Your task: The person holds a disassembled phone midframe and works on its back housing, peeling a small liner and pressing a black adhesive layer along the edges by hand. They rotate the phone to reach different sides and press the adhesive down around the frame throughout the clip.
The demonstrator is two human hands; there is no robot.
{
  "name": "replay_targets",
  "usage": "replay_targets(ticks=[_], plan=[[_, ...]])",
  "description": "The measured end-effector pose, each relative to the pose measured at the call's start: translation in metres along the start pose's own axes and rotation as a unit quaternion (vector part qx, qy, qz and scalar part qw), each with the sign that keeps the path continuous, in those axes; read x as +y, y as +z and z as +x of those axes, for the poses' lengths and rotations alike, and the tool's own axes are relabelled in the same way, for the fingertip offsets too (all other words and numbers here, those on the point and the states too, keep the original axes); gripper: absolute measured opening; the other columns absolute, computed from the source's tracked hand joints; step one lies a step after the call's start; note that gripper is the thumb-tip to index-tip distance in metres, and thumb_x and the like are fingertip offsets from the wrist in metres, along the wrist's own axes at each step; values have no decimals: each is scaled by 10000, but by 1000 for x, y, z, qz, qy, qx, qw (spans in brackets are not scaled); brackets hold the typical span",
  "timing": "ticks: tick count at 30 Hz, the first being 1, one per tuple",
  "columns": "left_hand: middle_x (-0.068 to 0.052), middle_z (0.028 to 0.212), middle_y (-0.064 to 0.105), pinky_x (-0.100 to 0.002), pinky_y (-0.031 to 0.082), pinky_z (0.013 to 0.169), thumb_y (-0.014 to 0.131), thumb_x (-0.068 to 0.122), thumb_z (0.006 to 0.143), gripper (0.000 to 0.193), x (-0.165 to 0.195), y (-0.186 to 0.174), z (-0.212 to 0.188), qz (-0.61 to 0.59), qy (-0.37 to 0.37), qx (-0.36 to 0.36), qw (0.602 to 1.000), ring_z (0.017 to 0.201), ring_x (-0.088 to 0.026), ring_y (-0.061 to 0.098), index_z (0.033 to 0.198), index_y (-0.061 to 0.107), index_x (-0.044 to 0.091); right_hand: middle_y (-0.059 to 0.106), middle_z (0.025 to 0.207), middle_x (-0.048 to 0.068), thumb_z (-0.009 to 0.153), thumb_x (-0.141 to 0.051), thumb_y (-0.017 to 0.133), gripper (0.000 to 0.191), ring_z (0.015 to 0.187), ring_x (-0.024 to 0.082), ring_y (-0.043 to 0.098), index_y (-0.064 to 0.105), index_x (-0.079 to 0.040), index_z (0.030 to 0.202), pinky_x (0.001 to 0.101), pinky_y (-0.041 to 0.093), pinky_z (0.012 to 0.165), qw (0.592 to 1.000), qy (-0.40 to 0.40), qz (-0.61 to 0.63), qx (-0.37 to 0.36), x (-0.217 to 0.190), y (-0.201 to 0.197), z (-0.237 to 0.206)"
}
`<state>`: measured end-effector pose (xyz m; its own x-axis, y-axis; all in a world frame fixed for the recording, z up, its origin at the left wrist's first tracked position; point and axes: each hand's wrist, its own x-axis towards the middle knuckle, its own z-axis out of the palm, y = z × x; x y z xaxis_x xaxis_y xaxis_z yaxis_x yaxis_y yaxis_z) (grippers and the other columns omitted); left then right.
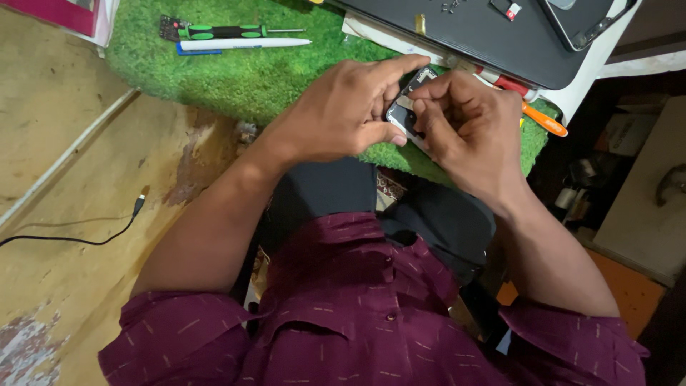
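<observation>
We held a small phone between both hands above the near edge of the green mat. Our left hand was curled around its left side, fingers pressed to its top edge. Our right hand pinched its other side, thumb pressed on its face. At the far edge of the mat lay a green-handled screwdriver beside a white pen. An orange-handled tool lay at the mat's right corner, just beyond our right hand.
</observation>
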<state>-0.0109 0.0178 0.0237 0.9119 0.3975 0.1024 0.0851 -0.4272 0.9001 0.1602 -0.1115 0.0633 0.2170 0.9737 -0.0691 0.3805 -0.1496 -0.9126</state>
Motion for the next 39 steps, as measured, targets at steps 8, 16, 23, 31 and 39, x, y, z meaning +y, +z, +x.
replay_targets(ticks=[8,16,23,31,39], plan=[[-41,736,588,-351,492,627,910,218,826,861,-2,0,-1,34,27,-2,999,627,-155,571,1526,467,-12,679,719,21,1054,-4,682,45,600,39,605,714,19,1031,217,434,505,995,-55,-89,-7,0,-1,3],[-8,738,590,-334,463,539,861,147,870,812,-7,8,-1,48,-2,-9,999,579,-139,545,1548,437,7,686,731,16,1063,9,613,75,576,29,595,672,4,1019,198,437,479,999,33,7,-26,-7,6,-3],[-28,794,601,-335,494,611,896,162,851,841,-7,7,-2,23,27,16,999,655,-140,582,1539,443,-7,715,778,39,1034,33,656,35,611,46,586,685,16,1023,214,415,518,994,-45,-95,-23,-10,3,-4],[-40,795,593,-332,511,637,914,166,825,846,-2,4,-1,2,23,15,1000,670,-150,588,1517,461,-12,701,785,52,1074,41,667,42,681,68,680,675,20,1039,221,484,583,987,-84,-129,38,-7,7,-4],[-28,760,595,-322,503,620,903,115,810,850,-1,4,-1,-24,0,11,1000,622,-131,576,1516,453,-29,679,761,70,1040,29,692,26,588,91,569,694,11,1021,256,410,539,985,-93,-146,11,-8,5,-4]])
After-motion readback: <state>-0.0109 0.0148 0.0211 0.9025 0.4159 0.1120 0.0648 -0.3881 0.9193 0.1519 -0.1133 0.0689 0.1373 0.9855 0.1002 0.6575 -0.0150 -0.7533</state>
